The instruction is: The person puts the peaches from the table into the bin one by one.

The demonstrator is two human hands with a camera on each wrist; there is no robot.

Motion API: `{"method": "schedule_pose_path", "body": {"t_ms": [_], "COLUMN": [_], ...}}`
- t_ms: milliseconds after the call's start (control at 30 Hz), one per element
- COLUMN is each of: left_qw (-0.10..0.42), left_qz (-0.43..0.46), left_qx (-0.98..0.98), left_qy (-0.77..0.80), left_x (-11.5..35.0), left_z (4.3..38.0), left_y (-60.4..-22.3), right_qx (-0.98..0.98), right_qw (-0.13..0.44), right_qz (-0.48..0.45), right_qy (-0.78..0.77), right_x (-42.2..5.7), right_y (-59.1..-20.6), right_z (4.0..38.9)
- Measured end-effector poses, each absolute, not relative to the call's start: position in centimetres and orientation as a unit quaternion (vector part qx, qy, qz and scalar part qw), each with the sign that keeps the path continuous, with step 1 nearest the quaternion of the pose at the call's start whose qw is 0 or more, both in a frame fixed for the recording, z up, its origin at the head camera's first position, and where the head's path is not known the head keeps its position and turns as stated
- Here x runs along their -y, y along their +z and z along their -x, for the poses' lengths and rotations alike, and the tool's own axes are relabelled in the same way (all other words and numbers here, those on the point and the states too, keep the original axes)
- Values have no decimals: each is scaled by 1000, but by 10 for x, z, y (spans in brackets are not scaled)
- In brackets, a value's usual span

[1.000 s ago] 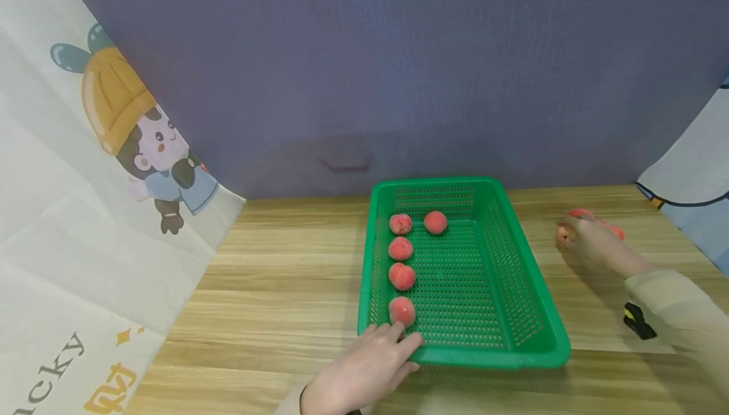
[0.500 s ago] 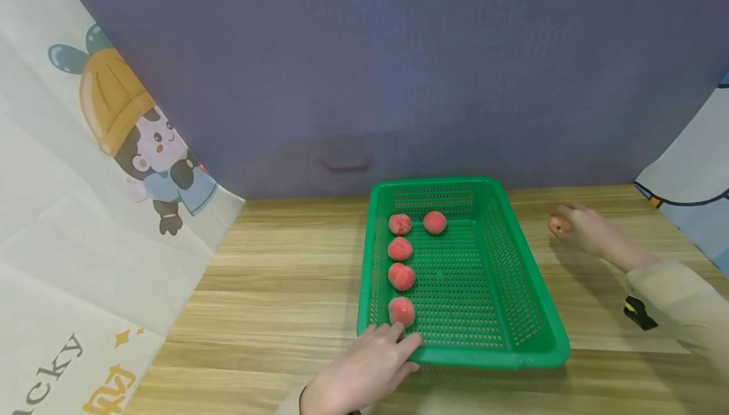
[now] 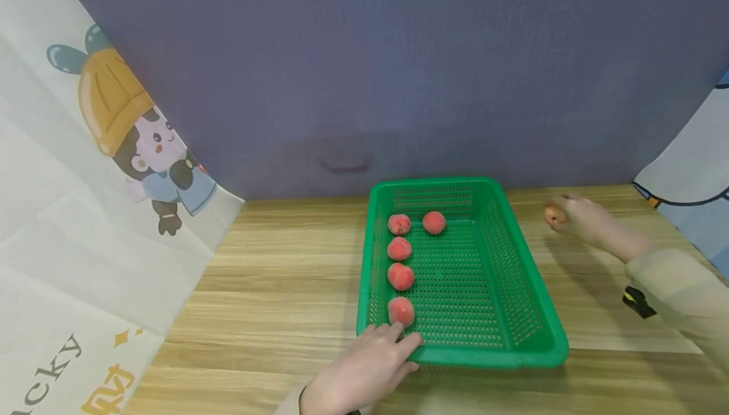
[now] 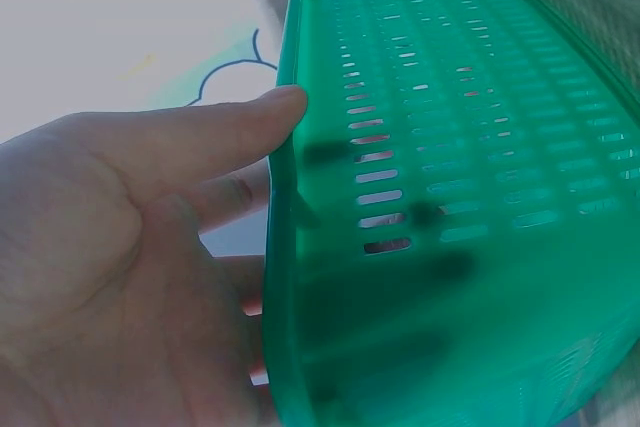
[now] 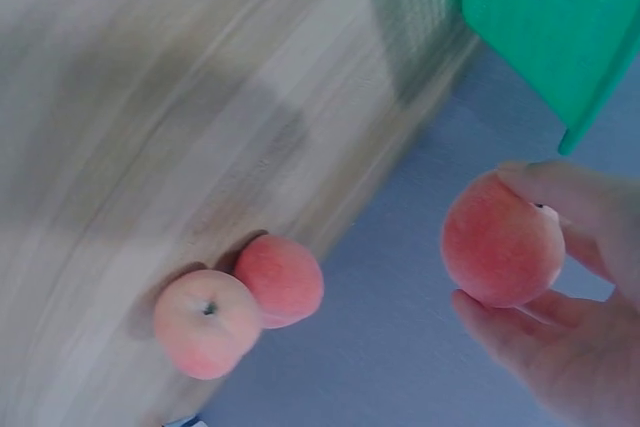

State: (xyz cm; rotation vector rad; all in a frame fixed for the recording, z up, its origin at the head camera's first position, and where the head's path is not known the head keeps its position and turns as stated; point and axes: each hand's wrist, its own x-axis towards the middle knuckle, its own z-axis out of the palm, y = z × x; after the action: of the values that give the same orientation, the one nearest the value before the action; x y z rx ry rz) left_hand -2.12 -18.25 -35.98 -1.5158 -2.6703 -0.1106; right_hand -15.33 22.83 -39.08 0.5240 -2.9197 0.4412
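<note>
My left hand [image 3: 364, 364] grips the near rim of a green perforated plastic basket [image 3: 529, 263]. In the left wrist view its thumb [image 4: 230, 137] lies on the basket's outer side, with the fingers beyond the rim. Several peaches stand in a column along the basket's left side, the nearest peach [image 3: 401, 311] close to my left fingers. Beside the far end of that column sits one more peach [image 3: 434, 222]. My right hand [image 3: 589, 222] holds a reddish peach [image 5: 503, 240] between thumb and fingers, above the table to the right of the basket.
Two loose peaches, a paler peach [image 5: 207, 324] and a redder peach [image 5: 280, 280], touch each other on the wooden table [image 3: 285, 276]; my right hand hides them in the head view. A blue-grey panel [image 3: 364, 73] rises behind the table. A printed white sheet [image 3: 68, 225] hangs at left.
My right hand has moved left and slightly away from me with the peach, away from the two loose peaches. My left hand and the basket have stayed in place.
</note>
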Motion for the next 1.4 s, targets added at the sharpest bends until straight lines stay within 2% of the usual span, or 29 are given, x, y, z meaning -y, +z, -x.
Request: {"method": "schedule_pose_path", "body": {"t_ms": [567,900,1400], "left_qw": [35,34,44], "left_qz": [494,494,496], "left_qx": [868,868,866], "left_qy": [-43,-42,-39], "left_x": [182,182,182], "left_z": [21,21,22], "left_y": [-359,-358,-359], "right_qx": [971,962,966], "right_qw": [59,99,73], "right_qz": [-170,-213,-198], "right_qy": [156,142,146], "right_x": [-221,-213,-191], "right_y": [-371,-360,-338], "right_z": [158,161,167]}}
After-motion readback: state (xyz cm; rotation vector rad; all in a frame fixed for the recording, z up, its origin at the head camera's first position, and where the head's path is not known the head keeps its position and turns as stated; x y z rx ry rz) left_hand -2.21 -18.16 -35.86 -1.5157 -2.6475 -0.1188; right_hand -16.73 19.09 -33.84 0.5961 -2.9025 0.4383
